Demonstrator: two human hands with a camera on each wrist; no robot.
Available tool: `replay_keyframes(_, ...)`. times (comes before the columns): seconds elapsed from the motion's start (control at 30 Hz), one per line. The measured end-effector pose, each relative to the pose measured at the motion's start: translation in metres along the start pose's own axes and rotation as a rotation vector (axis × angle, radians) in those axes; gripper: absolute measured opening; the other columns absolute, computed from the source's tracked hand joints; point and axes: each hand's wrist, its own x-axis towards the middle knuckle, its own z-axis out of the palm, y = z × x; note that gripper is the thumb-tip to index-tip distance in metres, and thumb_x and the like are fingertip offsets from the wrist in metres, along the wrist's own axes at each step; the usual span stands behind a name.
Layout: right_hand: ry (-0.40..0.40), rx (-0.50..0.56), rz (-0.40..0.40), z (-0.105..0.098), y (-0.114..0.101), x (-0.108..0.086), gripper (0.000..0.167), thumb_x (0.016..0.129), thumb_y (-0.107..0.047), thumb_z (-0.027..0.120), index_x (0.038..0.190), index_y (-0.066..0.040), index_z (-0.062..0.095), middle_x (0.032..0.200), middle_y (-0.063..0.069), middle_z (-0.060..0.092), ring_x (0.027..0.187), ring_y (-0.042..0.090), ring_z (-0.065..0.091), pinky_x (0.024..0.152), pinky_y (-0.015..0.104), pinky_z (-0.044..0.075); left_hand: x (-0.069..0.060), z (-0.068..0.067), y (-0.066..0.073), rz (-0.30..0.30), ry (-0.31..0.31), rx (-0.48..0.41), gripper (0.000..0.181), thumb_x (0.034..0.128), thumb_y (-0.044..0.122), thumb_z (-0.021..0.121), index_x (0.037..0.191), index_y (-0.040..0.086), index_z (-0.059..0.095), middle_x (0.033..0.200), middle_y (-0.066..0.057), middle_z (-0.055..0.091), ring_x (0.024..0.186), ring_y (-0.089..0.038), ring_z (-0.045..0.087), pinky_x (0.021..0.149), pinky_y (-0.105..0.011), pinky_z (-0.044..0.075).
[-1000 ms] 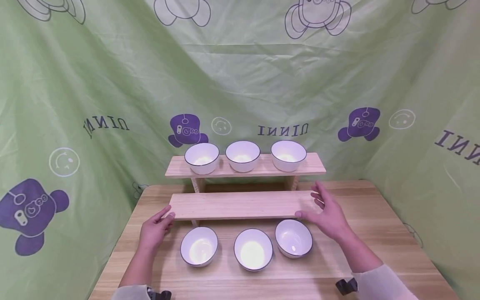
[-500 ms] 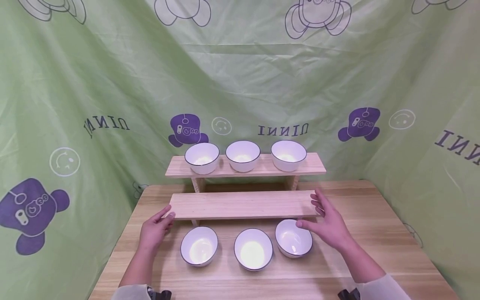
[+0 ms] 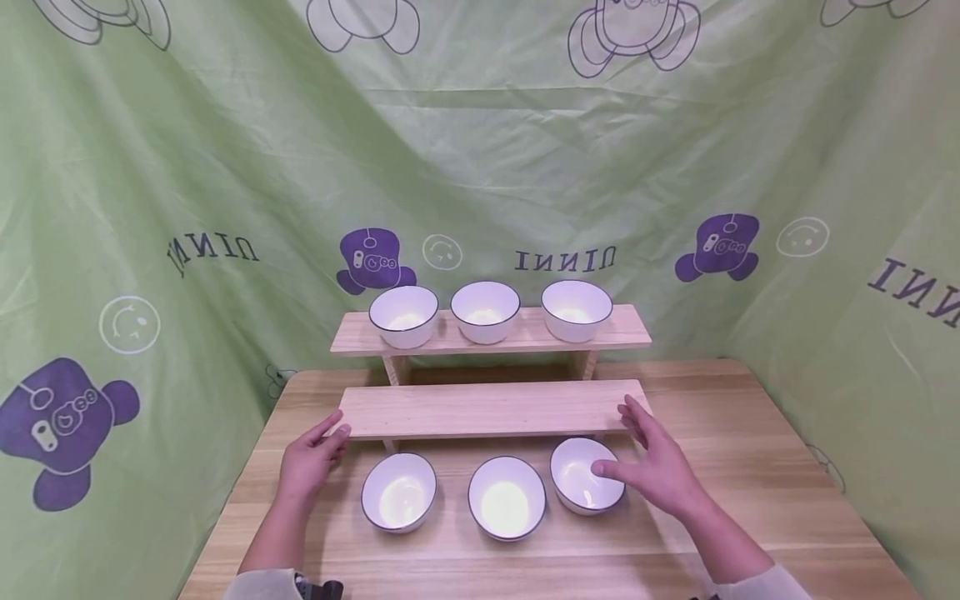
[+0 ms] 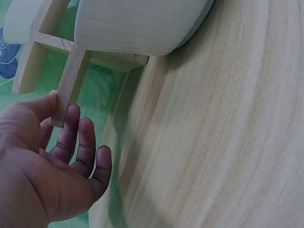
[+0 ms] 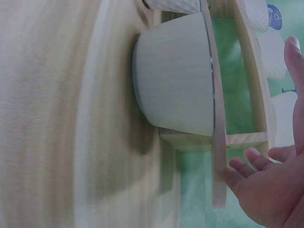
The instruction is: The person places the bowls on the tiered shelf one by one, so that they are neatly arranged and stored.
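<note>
A two-tier wooden shelf (image 3: 480,410) stands on the table, seen from above in the head view. My left hand (image 3: 309,458) holds the left end of its lower board; in the left wrist view the board end (image 4: 66,90) lies between thumb and fingers. Beside the right end, my right hand (image 3: 663,467) is spread, with its fingertips near the board edge; contact is unclear. Its thumb hangs over the right front bowl (image 3: 581,492). Another white bowl (image 3: 399,493) and a middle bowl (image 3: 507,500) stand in front of the shelf.
Three more white bowls with dark rims, the middle one (image 3: 485,312) included, sit on the upper board (image 3: 622,329). The wooden table (image 3: 750,467) extends to both sides. A green printed curtain (image 3: 480,167) hangs behind and around it.
My right hand has moved slightly toward me and away from the lower board, uncovering its right end. My left hand stays where it was; the bowls have not moved.
</note>
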Motion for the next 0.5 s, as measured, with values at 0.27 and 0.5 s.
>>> replay_keyframes(0.27,-0.001,-0.035,-0.003,0.007,0.003,-0.008,0.123,0.073,-0.039,0.096,0.165,-0.007,0.021,0.159,0.022,0.041,0.144,0.052,0.036,0.118,0.064,0.033,-0.001,0.0,-0.001,-0.003,0.006,-0.001,0.061,0.093,0.039,0.08,0.146,0.016,0.061,0.098,-0.006,0.076,0.091,-0.015,0.072,0.082,-0.027,0.062)
replay_keyframes(0.5,0.022,-0.077,-0.033,0.012,0.009,-0.014,0.125,0.07,-0.042,0.097,0.164,-0.007,0.023,0.159,0.022,0.041,0.141,0.053,0.04,0.114,0.065,0.037,-0.001,0.001,-0.001,0.002,0.008,-0.006,0.062,0.0928,0.039,0.08,0.146,0.015,0.061,0.1,-0.009,0.076,0.091,-0.015,0.072,0.083,-0.029,0.062)
